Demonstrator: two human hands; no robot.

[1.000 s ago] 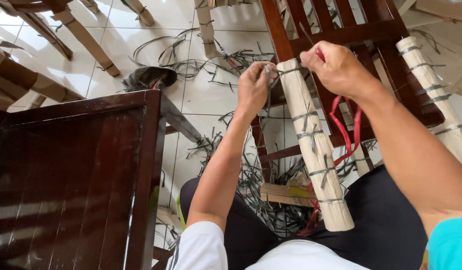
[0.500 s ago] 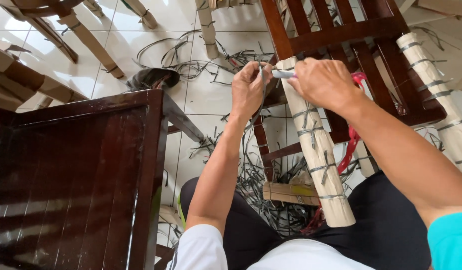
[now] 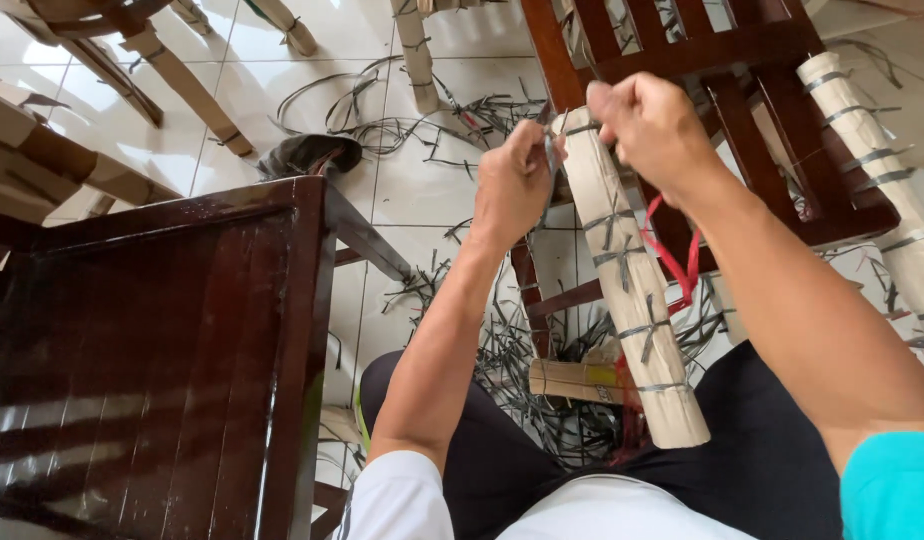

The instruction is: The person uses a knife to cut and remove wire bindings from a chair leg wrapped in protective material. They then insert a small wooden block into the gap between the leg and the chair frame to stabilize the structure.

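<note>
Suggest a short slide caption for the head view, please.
Left hand and right hand grip the top of a paper-wrapped chair leg above strap scraps.

A wrapped chair leg (image 3: 627,290) runs from near the person's lap up toward the far side, in the middle of the scene. The left hand (image 3: 512,185) sits just left of its far end, the right hand (image 3: 657,125) just right of it, both touching the leg. A chair frame (image 3: 722,60) lies behind the hands, farther off. A second wrapped leg (image 3: 882,170) lies at the right edge. A wooden panel (image 3: 152,350) fills the near left. Cut strapping scraps (image 3: 422,130) litter the floor (image 3: 232,110) beyond it (and under the leg too).
</note>
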